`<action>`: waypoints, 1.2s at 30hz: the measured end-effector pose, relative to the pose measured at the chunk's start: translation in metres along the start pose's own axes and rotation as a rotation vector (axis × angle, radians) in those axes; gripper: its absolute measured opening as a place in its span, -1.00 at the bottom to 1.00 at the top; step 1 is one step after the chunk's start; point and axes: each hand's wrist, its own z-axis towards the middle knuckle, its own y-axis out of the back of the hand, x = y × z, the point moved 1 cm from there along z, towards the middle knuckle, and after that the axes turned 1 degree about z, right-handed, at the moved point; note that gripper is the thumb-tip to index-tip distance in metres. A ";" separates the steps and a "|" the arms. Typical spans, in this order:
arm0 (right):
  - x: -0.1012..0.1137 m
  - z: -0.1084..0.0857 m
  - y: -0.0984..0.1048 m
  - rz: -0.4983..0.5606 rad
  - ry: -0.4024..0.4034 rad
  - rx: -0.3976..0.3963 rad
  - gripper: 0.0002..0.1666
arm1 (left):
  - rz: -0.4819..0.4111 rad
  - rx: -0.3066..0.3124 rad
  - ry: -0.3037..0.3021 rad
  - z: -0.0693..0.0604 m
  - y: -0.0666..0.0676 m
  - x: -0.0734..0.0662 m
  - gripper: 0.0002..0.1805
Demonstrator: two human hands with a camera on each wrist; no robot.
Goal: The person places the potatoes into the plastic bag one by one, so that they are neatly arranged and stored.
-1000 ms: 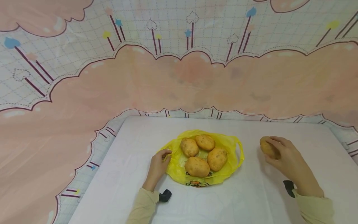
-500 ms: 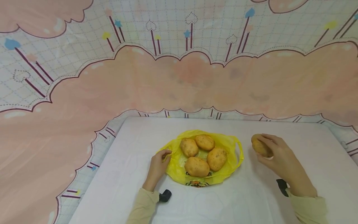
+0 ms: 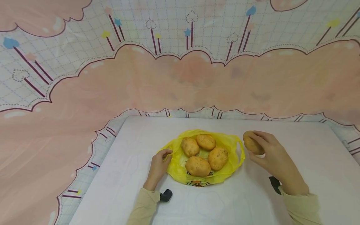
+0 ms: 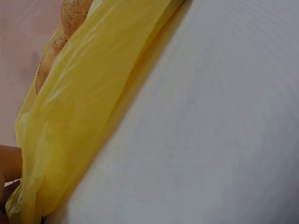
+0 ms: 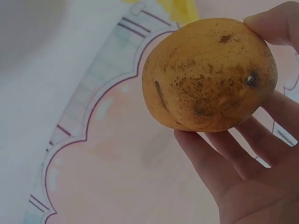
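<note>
My right hand (image 3: 274, 159) grips a potato (image 3: 251, 143) just right of the yellow plastic bag (image 3: 232, 167). Up close in the right wrist view, that potato (image 5: 210, 74) has dark specks and sits between thumb and fingers. Several potatoes (image 3: 198, 166) lie inside the spread, open-mouthed bag. At the bag's left edge, my left hand (image 3: 158, 168) pinches the plastic between thumb and fingers. The left wrist view has the bag's side (image 4: 88, 102) across it, with the fingers (image 4: 10, 163) at the lower left and parts of two potatoes behind the plastic.
The bag rests on a white table (image 3: 225, 203). A loop handle (image 3: 242, 153) sticks out on its right side. Behind the table hangs a pink and white patterned cloth (image 3: 180, 84). Each wrist carries a black camera mount (image 3: 166, 195).
My right hand has moved left, carrying the potato toward the bag's handle side. The left hand and the bag have stayed in place.
</note>
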 end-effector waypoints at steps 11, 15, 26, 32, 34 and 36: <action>0.014 0.009 -0.008 0.012 0.043 0.008 -0.30 | 0.008 -0.003 -0.008 -0.001 -0.001 0.000 -0.79; 0.018 0.013 -0.012 0.021 0.060 0.005 -0.31 | 0.001 -0.003 -0.006 -0.001 0.000 -0.001 -0.79; 0.029 0.022 -0.023 0.035 0.103 0.021 -0.29 | -0.011 -0.003 -0.001 -0.001 0.000 -0.002 -0.79; 0.035 0.025 -0.029 0.046 0.097 0.054 -0.29 | -0.012 -0.003 0.000 -0.001 0.000 -0.002 -0.79; 0.037 0.025 -0.031 0.050 0.098 0.063 -0.30 | -0.014 -0.003 0.003 -0.001 0.000 -0.002 -0.79; 0.039 0.026 -0.034 0.054 0.105 0.065 -0.31 | -0.012 -0.002 -0.003 -0.001 0.000 -0.002 -0.79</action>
